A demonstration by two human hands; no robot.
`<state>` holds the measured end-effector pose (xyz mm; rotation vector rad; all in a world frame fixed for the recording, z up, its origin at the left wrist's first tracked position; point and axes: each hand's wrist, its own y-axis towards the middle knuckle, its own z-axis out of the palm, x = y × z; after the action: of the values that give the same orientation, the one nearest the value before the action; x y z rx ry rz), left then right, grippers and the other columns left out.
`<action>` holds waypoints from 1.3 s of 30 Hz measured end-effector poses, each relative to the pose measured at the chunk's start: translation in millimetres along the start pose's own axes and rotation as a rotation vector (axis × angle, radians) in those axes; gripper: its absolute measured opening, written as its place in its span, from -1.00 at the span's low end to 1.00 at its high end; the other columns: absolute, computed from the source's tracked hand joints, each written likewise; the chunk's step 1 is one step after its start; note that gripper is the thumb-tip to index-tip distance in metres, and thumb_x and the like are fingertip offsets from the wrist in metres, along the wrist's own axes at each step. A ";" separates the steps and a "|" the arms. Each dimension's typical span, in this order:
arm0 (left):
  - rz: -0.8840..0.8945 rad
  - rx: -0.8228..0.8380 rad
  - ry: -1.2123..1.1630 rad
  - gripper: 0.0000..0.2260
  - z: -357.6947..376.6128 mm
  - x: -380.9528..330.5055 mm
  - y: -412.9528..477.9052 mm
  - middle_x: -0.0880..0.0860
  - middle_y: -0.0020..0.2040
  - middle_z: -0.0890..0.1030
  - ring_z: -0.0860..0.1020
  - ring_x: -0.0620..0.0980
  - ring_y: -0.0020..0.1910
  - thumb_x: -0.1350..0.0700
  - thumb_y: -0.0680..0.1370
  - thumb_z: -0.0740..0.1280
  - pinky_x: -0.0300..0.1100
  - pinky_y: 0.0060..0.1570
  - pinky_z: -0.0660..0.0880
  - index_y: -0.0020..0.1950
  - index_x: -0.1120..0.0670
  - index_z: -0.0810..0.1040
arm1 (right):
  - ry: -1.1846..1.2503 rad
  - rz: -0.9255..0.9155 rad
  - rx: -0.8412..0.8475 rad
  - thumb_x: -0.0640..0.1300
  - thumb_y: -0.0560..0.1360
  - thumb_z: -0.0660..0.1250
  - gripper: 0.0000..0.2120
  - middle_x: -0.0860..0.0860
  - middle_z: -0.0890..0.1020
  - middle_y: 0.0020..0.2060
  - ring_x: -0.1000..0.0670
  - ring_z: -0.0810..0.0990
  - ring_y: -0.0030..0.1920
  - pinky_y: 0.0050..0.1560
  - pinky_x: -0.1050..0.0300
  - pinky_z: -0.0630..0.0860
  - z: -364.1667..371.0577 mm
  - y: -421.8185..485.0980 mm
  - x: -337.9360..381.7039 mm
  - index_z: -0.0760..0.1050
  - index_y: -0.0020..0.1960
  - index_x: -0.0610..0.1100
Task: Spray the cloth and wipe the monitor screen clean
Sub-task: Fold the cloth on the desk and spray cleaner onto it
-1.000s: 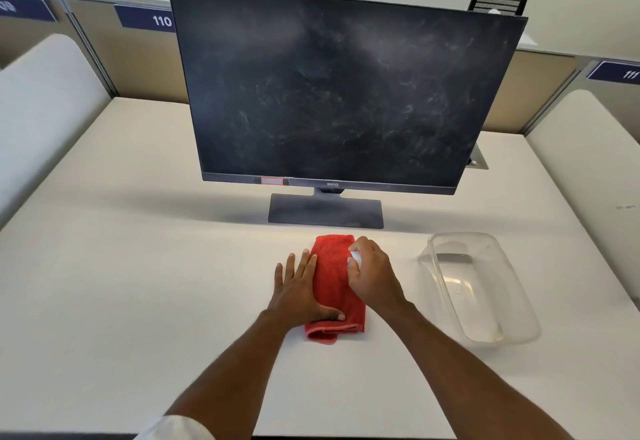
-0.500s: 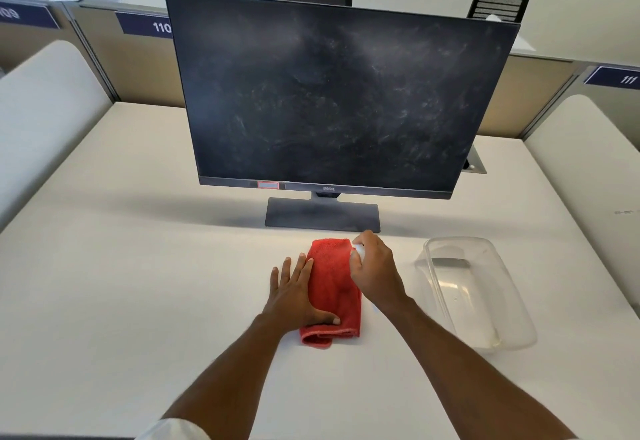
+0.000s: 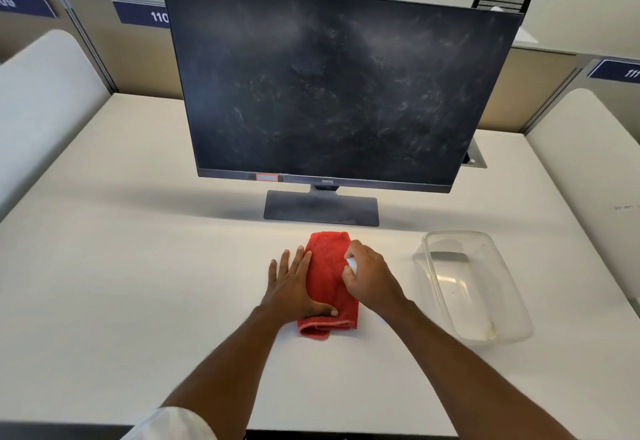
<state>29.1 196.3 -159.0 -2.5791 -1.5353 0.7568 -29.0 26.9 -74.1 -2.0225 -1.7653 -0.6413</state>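
Little has shifted: left hand (image 3: 294, 287) stays flat, fingers spread, pinning the folded red cloth (image 3: 329, 277); right hand (image 3: 370, 277), over it, grips a small white sprayer (image 3: 351, 263). Beyond both, smudged monitor (image 3: 332, 93).

Bright, even overhead light fills the sharp wide-angle view, casting a soft shadow behind the monitor (image 3: 329, 93) base on the pale table (image 3: 138, 266), showing smears on the dark screen, while straight edges bow near the borders.
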 end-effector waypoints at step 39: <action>0.010 0.014 -0.027 0.29 -4.3 -1.0 -1.8 0.06 0.60 -0.14 -0.21 0.16 0.55 -0.67 0.05 0.16 0.18 0.44 -0.27 0.58 0.00 -0.16 | -0.186 0.126 -0.105 -0.32 0.47 0.22 -0.80 -0.18 0.47 -0.01 -0.14 0.46 -0.10 -0.16 0.07 0.37 -43.6 -23.4 -42.3 0.37 0.09 -0.26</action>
<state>29.0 197.3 -154.3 -2.5788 -1.5205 0.8040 -60.6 -28.8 -62.5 -2.3100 -1.7184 -0.5313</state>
